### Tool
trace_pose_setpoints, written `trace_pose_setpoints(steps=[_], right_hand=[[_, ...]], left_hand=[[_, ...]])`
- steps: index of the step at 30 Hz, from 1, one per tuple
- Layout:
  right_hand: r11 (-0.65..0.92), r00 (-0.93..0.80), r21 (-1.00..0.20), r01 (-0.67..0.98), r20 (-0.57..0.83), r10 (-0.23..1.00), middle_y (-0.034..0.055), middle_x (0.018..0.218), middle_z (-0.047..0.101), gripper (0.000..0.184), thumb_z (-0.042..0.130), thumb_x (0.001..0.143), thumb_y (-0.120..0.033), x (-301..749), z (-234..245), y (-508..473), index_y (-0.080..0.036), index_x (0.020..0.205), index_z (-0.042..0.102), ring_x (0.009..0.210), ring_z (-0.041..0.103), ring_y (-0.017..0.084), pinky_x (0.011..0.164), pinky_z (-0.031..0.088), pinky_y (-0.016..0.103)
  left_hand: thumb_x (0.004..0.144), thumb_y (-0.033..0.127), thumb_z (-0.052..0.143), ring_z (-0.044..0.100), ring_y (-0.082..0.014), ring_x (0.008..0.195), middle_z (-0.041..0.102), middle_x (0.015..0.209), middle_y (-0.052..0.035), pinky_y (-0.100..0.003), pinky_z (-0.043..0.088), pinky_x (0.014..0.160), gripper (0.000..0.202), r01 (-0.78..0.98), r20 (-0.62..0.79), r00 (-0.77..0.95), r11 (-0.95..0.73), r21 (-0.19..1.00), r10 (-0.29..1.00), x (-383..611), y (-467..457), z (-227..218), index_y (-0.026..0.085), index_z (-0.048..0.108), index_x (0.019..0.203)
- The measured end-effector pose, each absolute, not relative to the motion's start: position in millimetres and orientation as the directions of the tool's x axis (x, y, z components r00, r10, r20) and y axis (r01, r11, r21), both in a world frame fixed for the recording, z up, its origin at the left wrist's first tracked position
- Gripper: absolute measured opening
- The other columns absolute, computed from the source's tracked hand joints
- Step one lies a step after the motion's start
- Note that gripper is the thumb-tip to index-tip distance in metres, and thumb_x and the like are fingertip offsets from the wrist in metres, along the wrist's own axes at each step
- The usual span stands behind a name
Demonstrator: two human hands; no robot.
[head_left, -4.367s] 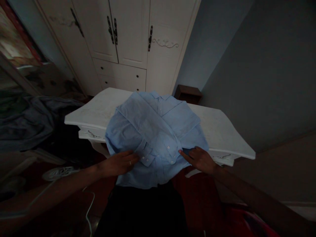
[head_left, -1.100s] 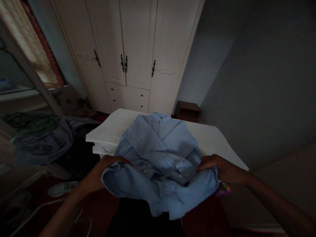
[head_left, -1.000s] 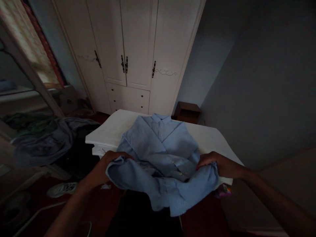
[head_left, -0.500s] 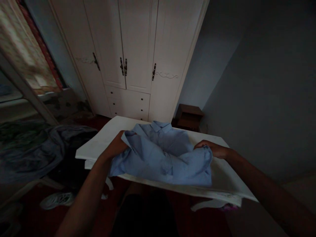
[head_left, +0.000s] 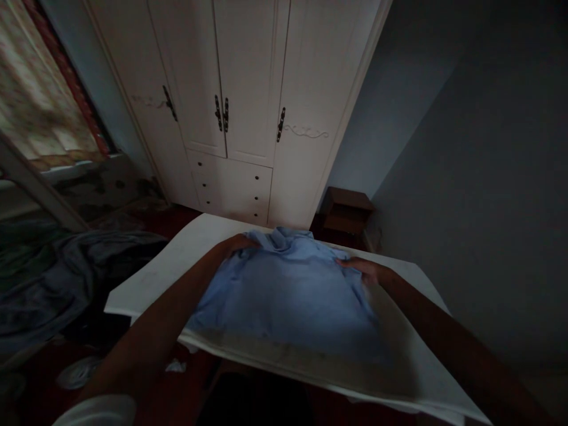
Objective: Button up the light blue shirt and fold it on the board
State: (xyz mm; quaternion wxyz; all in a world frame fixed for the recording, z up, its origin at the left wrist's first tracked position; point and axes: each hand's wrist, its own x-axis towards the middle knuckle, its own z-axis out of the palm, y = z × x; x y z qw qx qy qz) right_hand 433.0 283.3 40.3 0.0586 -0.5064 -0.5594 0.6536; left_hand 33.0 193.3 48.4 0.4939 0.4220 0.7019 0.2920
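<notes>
A light blue collared shirt (head_left: 297,290) is spread over a white table (head_left: 177,254), its collar bunched at the far edge and its lower part towards me. My left hand (head_left: 241,244) is closed on the shirt's far left part, beside the collar, with its fingertips partly hidden in the cloth. At the far right part, my right hand (head_left: 364,270) pinches the fabric, the thumb lying on top and the other fingers slightly blurred. Both forearms reach over the table on either side of the shirt.
Beyond the table stands a white wardrobe (head_left: 248,89) with dark handles and small drawers. A brown nightstand (head_left: 348,207) is by the right wall. Dark clothes (head_left: 89,272) are heaped at the left, and a pale shoe (head_left: 77,374) lies on the red floor.
Both hands have moved away from me, towards the far edge, with the cloth. The shirt's near part, gathered up before, now lies flatter across the table, and the collar is partly covered.
</notes>
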Motion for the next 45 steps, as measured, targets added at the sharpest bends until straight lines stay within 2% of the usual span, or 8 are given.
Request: trace_pose_setpoints(steps=[9, 14, 20, 27, 31, 37, 42, 45], right_hand=[[-0.319, -0.394, -0.886, 0.337, -0.44, 0.807, 0.0075, 0.1, 0.075, 0.034, 0.082, 0.064, -0.03, 463.1, 37.5, 295.5, -0.021, 0.094, 0.069, 0.081, 0.072, 0.022, 0.071, 0.06, 0.03], [-0.216, -0.273, -0.935, 0.281, -0.294, 0.916, 0.0078, 0.096, 0.075, 0.036, 0.08, 0.064, -0.029, 467.0, 27.5, 310.5, -0.018, 0.097, 0.069, 0.077, 0.071, 0.021, 0.069, 0.058, 0.029], [-0.169, -0.307, -0.834, 0.524, -0.371, 0.876, 0.0054, 0.084, 0.074, 0.032, 0.078, 0.064, -0.033, 461.8, 13.0, 330.6, -0.017, 0.09, 0.069, 0.073, 0.069, 0.02, 0.067, 0.055, 0.029], [0.179, -0.445, -0.654, 0.735, -0.267, 0.855, 0.013, 0.104, 0.072, 0.048, 0.075, 0.068, -0.054, 432.9, 28.2, 349.7, -0.016, 0.098, 0.071, 0.093, 0.067, 0.027, 0.078, 0.052, 0.034], [0.294, -0.548, -0.613, 0.734, -0.278, 0.789, 0.007, 0.082, 0.072, 0.041, 0.079, 0.06, -0.052, 405.7, 20.7, 355.3, -0.016, 0.079, 0.072, 0.076, 0.066, 0.022, 0.068, 0.049, 0.029], [0.353, -0.615, -0.66, 0.663, -0.213, 0.759, 0.0016, 0.064, 0.065, 0.031, 0.078, 0.057, -0.047, 405.4, 31.6, 364.7, -0.017, 0.061, 0.068, 0.067, 0.06, 0.019, 0.063, 0.044, 0.028], [0.331, -0.571, -0.733, 0.594, -0.094, 0.816, 0.0051, 0.08, 0.067, 0.046, 0.065, 0.069, -0.06, 435.1, 45.4, 366.7, -0.016, 0.082, 0.068, 0.072, 0.06, 0.019, 0.066, 0.046, 0.029], [0.244, -0.555, -0.785, 0.569, -0.147, 0.819, 0.0072, 0.085, 0.069, 0.051, 0.062, 0.072, -0.064, 439.0, 39.3, 362.8, -0.016, 0.087, 0.067, 0.076, 0.062, 0.02, 0.069, 0.049, 0.031]], left_hand=[[0.053, 0.052, 0.079, 0.066, -0.0216, 0.072, 0.071, 0.078, -0.0058, -0.027, 0.05, 0.059, 0.046, 0.385, -0.199, -0.237, 0.281, 0.879, 0.951, 6.2, 196.9, 45.5, 0.017, 0.065, 0.079], [0.061, 0.051, 0.074, 0.067, -0.0214, 0.078, 0.071, 0.092, -0.006, -0.031, 0.054, 0.067, 0.049, 0.273, -0.096, -0.278, 0.174, 0.946, 0.956, -5.0, 202.3, 49.2, 0.018, 0.066, 0.098], [0.054, 0.043, 0.079, 0.063, -0.0292, 0.098, 0.069, 0.103, -0.0116, -0.032, 0.051, 0.074, 0.046, 0.59, -0.05, -0.51, 0.392, 0.706, 0.859, -16.4, 226.0, 32.8, 0.018, 0.065, 0.09], [0.066, 0.065, 0.066, 0.064, -0.0265, 0.104, 0.068, 0.112, -0.012, -0.029, 0.047, 0.086, 0.061, 0.872, -0.08, -0.276, 0.285, 0.399, 0.958, -16.4, 252.3, 37.9, 0.018, 0.067, 0.105], [0.063, 0.068, 0.065, 0.062, -0.0296, 0.107, 0.07, 0.107, -0.0107, -0.033, 0.044, 0.09, 0.057, 0.949, -0.116, -0.096, 0.126, 0.29, 0.989, -5.3, 267.6, 46.7, 0.02, 0.072, 0.093], [0.062, 0.038, 0.071, 0.064, -0.0233, 0.093, 0.072, 0.089, -0.0053, -0.028, 0.044, 0.085, 0.02, 0.929, -0.159, 0.097, -0.031, 0.37, 0.982, 1.3, 270.1, 61.0, 0.021, 0.072, 0.072], [0.063, 0.039, 0.067, 0.063, -0.0188, 0.086, 0.071, 0.092, -0.0029, -0.025, 0.046, 0.077, 0.033, 0.692, -0.105, 0.178, -0.048, 0.721, 0.978, -15.0, 258.5, 71.4, 0.02, 0.069, 0.091], [0.062, 0.042, 0.068, 0.064, -0.0219, 0.09, 0.071, 0.097, -0.006, -0.026, 0.047, 0.077, 0.038, 0.678, -0.122, 0.093, 0.027, 0.735, 0.988, -18.2, 263.7, 68.9, 0.02, 0.069, 0.092]])
